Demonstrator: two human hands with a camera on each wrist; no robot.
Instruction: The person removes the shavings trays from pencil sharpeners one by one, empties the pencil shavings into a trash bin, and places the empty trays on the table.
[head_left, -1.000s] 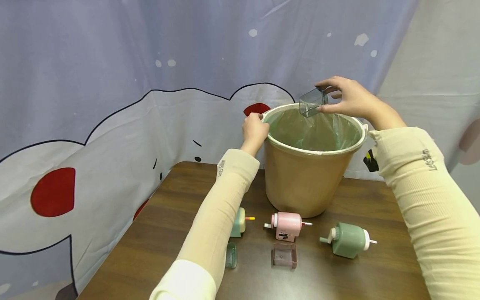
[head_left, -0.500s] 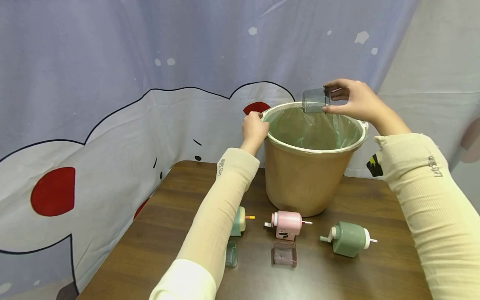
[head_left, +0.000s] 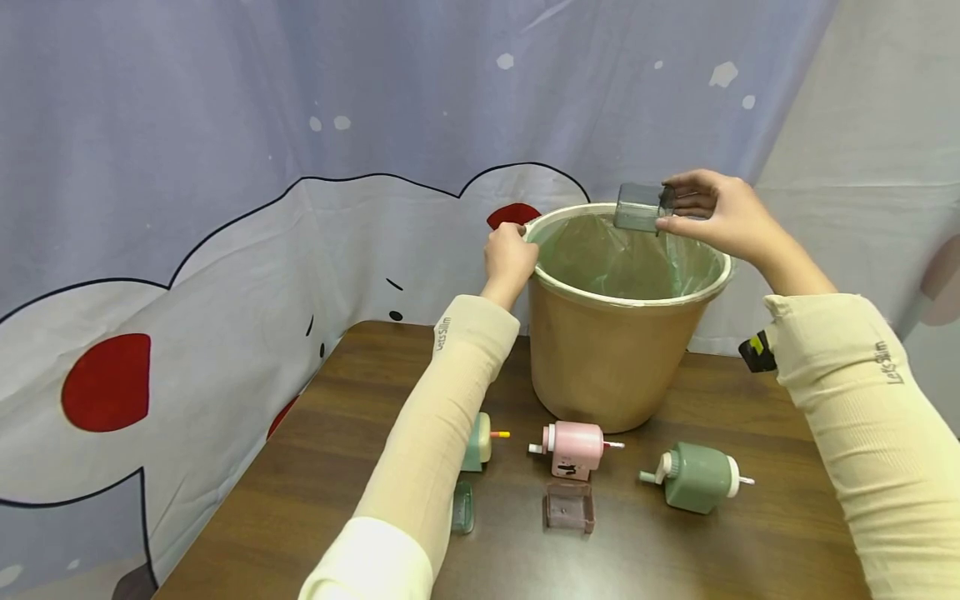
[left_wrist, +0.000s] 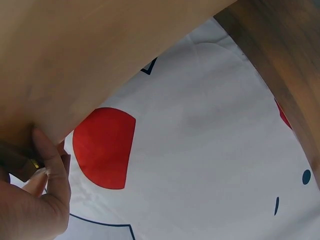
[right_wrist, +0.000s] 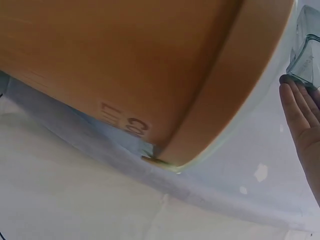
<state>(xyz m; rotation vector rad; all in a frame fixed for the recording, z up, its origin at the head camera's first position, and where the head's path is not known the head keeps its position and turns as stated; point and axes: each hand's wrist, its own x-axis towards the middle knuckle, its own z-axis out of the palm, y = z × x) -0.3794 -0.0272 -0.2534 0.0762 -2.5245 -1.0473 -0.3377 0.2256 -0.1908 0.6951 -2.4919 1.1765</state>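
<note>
A tan bucket [head_left: 611, 367] lined with a green bag stands on the brown table [head_left: 315, 492]. My left hand [head_left: 510, 258] grips the bucket's left rim; in the left wrist view the fingers [left_wrist: 47, 165] curl against the tan wall [left_wrist: 100, 60]. My right hand [head_left: 712, 217] pinches a small clear grey box [head_left: 639, 208] above the far right of the bucket's mouth. In the right wrist view the box [right_wrist: 306, 50] shows at the fingertips, beside the bucket's wall [right_wrist: 125, 65].
Near the bucket's foot lie a pink sharpener [head_left: 573, 450], a green sharpener [head_left: 697, 477] and a pale green one [head_left: 478, 443] partly behind my left arm. Two small trays, pinkish [head_left: 570, 508] and green [head_left: 462, 508], lie nearer me. A printed cloth [head_left: 225, 250] hangs behind.
My right hand has drawn the clear box to the right and slightly down over the bucket's mouth, and levelled it. My left hand has stayed on the rim.
</note>
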